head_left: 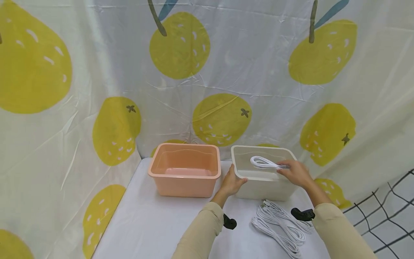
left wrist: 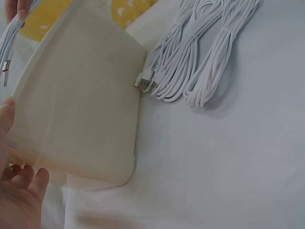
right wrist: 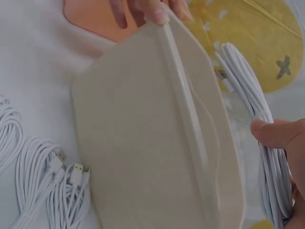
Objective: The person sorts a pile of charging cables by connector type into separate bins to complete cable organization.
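A cream plastic bin (head_left: 263,189) stands on the table, and my left hand (head_left: 232,182) grips its near left corner, thumb at the rim. My right hand (head_left: 295,173) holds a coiled white USB cable (head_left: 262,162) over the mouth of this bin. In the right wrist view, the thumb presses on the bundled cable (right wrist: 252,90), while the other fingers are partly hidden behind it. Several more coiled white USB cables (head_left: 278,225) lie on the table in front of the bin, and their metal plugs (left wrist: 143,82) show close to its base.
To the left of the cream bin stands a peach plastic bin (head_left: 185,186). A white cloth covers the table (head_left: 155,225). Behind and to the left hangs a curtain (head_left: 171,118) printed with yellow fruit. At the lower right there is a dark wire grid (head_left: 381,207).
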Demonstrator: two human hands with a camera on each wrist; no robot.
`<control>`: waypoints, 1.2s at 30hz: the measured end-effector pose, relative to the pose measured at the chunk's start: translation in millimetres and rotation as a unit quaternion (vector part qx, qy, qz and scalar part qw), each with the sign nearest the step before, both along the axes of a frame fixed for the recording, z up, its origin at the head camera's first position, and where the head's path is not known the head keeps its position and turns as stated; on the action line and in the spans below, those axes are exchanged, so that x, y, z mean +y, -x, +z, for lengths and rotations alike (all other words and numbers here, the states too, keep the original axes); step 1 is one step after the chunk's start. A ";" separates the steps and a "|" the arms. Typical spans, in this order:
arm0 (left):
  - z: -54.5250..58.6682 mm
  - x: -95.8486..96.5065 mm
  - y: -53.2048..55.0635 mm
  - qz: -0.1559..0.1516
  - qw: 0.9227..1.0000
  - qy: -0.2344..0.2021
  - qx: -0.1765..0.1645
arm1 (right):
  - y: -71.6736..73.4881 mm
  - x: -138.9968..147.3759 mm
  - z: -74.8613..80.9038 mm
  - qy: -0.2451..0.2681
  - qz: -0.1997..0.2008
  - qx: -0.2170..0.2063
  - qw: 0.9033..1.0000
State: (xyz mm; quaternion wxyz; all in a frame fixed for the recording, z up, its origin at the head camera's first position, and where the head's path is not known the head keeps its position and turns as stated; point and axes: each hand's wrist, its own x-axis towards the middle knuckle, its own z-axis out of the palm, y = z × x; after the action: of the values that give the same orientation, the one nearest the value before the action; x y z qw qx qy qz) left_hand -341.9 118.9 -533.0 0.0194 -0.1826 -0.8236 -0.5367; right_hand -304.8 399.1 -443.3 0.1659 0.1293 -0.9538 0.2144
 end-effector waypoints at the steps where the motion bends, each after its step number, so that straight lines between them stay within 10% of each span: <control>1: -0.2 -0.1 0.3 0.000 1.000 0.002 0.003 | 2.2 -0.8 0.2 -0.003 0.000 0.000 1.000; 19: -0.4 -2.5 1.6 -0.001 1.000 0.008 0.015 | 31.3 -20.9 -0.4 0.018 -0.037 -0.028 0.999; 36: 0.9 -3.7 -0.4 0.001 1.000 0.005 0.020 | 31.8 -24.3 -0.6 0.054 0.029 0.031 0.998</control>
State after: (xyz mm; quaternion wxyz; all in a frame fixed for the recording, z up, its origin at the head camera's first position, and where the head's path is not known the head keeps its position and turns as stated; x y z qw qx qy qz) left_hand -341.5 115.1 -532.1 0.0352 -0.1922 -0.8259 -0.5288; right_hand -336.7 374.8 -443.9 0.1958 0.1544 -0.9310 0.2665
